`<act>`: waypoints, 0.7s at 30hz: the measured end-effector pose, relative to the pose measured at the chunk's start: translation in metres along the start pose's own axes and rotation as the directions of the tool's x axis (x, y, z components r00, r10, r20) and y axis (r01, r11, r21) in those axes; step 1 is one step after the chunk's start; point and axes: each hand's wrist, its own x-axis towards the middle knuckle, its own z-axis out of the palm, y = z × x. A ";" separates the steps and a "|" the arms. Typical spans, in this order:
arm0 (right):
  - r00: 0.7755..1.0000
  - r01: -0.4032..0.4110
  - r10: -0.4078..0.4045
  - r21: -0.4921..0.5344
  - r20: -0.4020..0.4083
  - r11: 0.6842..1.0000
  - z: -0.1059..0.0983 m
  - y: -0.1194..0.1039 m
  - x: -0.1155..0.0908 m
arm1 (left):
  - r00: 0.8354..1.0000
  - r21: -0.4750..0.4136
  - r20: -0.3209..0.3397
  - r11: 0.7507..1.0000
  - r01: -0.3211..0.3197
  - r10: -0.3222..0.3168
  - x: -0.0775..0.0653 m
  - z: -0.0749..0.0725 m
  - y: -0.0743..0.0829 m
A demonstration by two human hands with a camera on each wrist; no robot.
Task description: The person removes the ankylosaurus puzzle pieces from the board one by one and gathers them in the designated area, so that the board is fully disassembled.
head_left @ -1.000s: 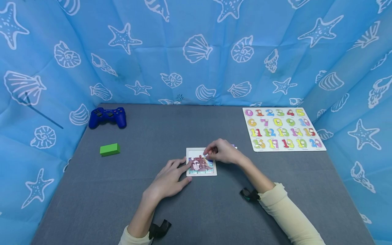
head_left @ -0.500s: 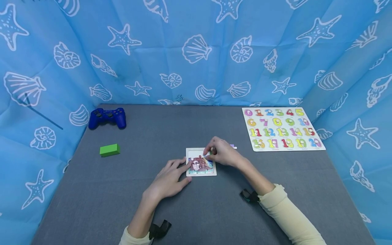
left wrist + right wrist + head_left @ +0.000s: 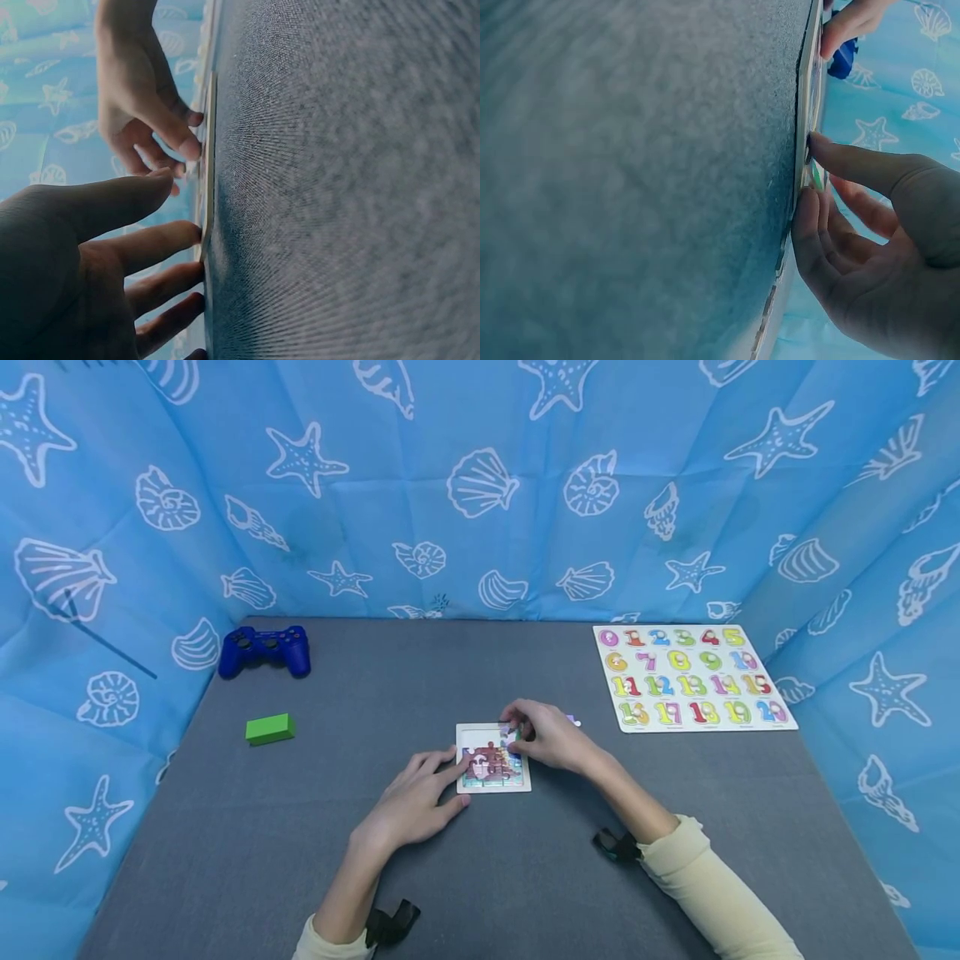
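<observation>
jigsaw tray (image 3: 510, 789), pale rim, partly filled, between two hands.
flat on grey table (image 3: 525, 885); left hand (image 3: 412, 797), fingers loosely spread, resting on tray's left edge; right hand (image 3: 553, 737), thumb and fingers curled, pinching a small piece (image 3: 816, 178) at the upper right corner.

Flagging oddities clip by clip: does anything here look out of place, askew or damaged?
Nothing stands out. A small purple puzzle piece lies outside the square, white-rimmed puzzle tray, beyond the right hand, but the tray's far side looks unfilled, so that seems ordinary.
</observation>
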 end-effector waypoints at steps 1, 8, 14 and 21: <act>1.000 0.002 -0.002 0.002 -0.002 1.000 0.000 0.001 -0.001 | 1.000 0.000 0.000 1.000 0.000 0.000 0.000 0.000 0.000; 1.000 0.030 -0.030 0.058 0.004 0.998 -0.002 0.006 -0.003 | 1.000 0.006 -0.002 1.000 0.005 -0.005 0.000 0.001 0.001; 0.999 0.038 -0.040 0.115 0.017 0.993 -0.004 0.009 -0.005 | 1.000 0.000 -0.003 1.000 0.003 -0.003 0.001 0.001 0.001; 0.999 0.018 -0.025 0.230 0.025 0.973 -0.013 0.016 -0.012 | 1.000 0.004 0.003 1.000 0.002 -0.002 0.001 0.001 0.000</act>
